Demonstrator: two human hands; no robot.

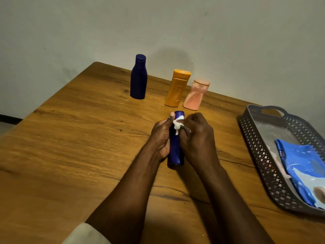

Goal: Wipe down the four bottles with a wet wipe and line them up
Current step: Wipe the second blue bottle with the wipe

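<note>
Wood table (70, 147) fills most of what I see, its far edge against a plain grey wall (158, 23). On my right sits a dark plastic basket (253, 148) with a lattice side and a handle at its far end; inside it lies a blue packet of wipes (306, 166), flat on the basket floor.

Toward the back of the table three bottles stand upright. The tall dark blue bottle (139, 77) is furthest left, well apart from the other two. The orange bottle (176, 88) and the pink bottle (196, 95) stand just beside each other, the pink one to the right and slightly nearer me; I cannot tell whether they touch.

Nearer me, in the middle of the table, I hold the fourth one, a smaller blue bottle (175, 152), upright or close to it, its base at or just above the wood. My left hand (161, 136) is wrapped round its left side, thumb up near the cap. My right hand (197, 136) is curled against the bottle's upper right side, fingers bunched round a white wipe (177, 125) and pressing it to the neck just below the cap. A pale sleeve (82, 233) shows at my left forearm.
</note>
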